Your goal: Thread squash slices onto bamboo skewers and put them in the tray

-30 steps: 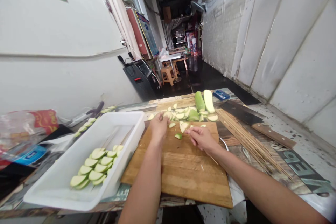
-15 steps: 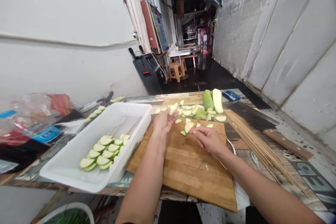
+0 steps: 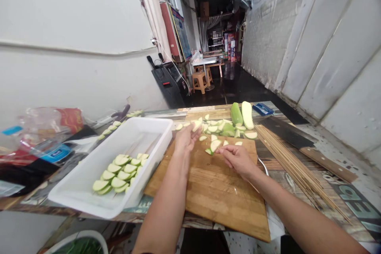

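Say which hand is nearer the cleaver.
Right. The right hand is over the cutting board, left of the cleaver, with the bamboo skewers between; the left hand farther left, by the board's far left corner.

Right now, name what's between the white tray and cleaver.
The cutting board, left hand and right hand over it, then wooden skewers, in the head view.

Left hand (image 3: 186,137), right hand (image 3: 236,158) bare; forearms (image 3: 167,198) bare too, smooth, tapering to slim wrists (image 3: 182,154).
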Demonstrator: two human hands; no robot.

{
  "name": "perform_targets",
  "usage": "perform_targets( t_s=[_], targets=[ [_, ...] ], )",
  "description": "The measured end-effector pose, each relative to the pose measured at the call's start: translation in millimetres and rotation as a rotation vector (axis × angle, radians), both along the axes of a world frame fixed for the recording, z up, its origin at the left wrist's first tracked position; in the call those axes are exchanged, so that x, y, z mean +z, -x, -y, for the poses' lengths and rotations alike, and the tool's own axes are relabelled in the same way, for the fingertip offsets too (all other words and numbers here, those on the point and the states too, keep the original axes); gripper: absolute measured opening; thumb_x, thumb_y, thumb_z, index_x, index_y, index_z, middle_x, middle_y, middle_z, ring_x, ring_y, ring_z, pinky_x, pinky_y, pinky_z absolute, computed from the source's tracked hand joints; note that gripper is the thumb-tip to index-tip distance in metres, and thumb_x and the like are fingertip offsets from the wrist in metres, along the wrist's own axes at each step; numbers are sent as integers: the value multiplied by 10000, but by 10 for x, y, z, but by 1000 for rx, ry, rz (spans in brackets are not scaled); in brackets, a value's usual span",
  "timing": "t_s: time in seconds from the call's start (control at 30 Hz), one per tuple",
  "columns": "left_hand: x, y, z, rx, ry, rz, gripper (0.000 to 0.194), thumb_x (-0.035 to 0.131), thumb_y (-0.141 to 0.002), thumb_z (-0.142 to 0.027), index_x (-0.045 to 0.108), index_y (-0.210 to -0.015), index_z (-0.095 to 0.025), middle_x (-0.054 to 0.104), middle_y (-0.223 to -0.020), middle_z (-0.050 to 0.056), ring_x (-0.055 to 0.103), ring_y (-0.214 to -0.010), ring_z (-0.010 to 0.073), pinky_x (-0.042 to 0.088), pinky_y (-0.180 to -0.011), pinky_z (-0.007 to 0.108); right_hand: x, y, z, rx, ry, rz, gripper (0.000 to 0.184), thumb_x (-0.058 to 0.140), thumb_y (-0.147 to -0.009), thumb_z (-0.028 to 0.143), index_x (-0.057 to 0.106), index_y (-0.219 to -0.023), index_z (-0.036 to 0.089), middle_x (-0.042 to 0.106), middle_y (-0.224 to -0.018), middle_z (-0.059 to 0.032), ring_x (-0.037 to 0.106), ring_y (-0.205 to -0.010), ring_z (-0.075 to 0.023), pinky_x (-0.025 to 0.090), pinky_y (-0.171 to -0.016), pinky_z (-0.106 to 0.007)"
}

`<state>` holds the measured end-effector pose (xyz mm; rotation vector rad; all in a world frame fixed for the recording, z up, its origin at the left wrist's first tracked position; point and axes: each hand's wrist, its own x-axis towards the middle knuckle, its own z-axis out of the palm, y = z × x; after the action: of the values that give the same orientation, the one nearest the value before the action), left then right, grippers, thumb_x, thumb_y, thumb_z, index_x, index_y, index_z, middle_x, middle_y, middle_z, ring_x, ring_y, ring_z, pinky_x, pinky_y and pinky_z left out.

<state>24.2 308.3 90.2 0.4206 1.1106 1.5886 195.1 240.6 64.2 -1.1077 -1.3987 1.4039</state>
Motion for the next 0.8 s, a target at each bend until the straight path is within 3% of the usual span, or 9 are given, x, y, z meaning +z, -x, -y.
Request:
perform_targets(
  t_s=[0.63,0.8],
  targets=[
    [-45,-34,9,-70,-2,-101,59,595,-704,-75,554,-745,-85,640,-736,89,640,-621,158,505,-516,208,22,-19,-7,90,99,-51,273,489,-704,379,600,-766,136,348,-340,97,218,-285,-34,150,-322,-165],
    [-43,-34,17,-98,-11,-95,88,617,-687,-81,537,-723,-96,639,-769,101,643,-652,167,508,-529,212,8,-25,-15,20,94,-36,255,523,-691,380,606,-737,143,364,-341,88,235,-299,-41,156,-323,-167]
  ],
)
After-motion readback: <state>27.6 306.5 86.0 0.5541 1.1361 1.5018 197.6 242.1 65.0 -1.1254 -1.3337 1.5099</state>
